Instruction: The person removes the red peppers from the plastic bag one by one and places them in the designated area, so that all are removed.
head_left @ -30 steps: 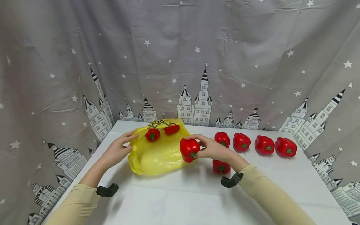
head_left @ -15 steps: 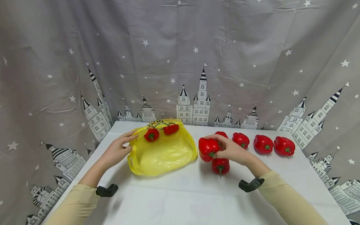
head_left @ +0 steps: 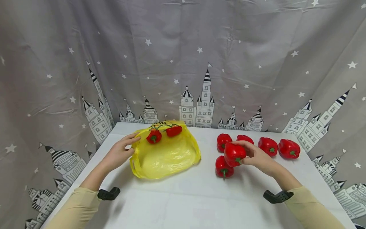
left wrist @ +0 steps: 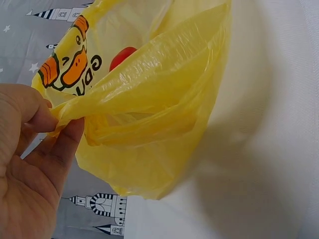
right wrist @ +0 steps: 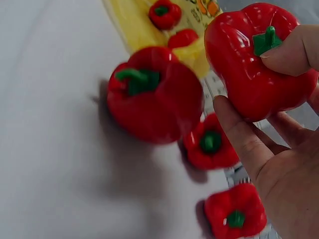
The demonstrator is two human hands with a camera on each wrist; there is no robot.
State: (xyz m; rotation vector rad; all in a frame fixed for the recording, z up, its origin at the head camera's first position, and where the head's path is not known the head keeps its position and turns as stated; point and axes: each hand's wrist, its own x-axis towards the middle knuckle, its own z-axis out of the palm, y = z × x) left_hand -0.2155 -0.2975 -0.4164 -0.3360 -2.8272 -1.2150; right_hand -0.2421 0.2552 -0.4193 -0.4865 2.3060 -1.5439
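My left hand [head_left: 121, 152] pinches the left edge of a yellow plastic bag [head_left: 166, 159] between thumb and fingers. The left wrist view shows the gathered film [left wrist: 70, 112] in that grip and a duck print on the bag. Two red bell peppers lie inside, one [head_left: 154, 137] beside the other [head_left: 173, 131]. My right hand [head_left: 258, 157] holds another red bell pepper [head_left: 234, 154] above the table, thumb by its green stem in the right wrist view. Below and left of it stands a bell pepper [head_left: 223, 167]; the held one partly covers it.
More red bell peppers sit at the back right: one [head_left: 223, 142] behind the held one, one [head_left: 244, 138] partly hidden by the right hand, and two farther right [head_left: 267, 146] [head_left: 289, 149]. A grey curtain [head_left: 160, 63] hangs behind the white table [head_left: 177, 203].
My right hand has carried the held bell pepper rightward, away from the bag's mouth to over the loose peppers. My left hand has stayed at the bag's edge.
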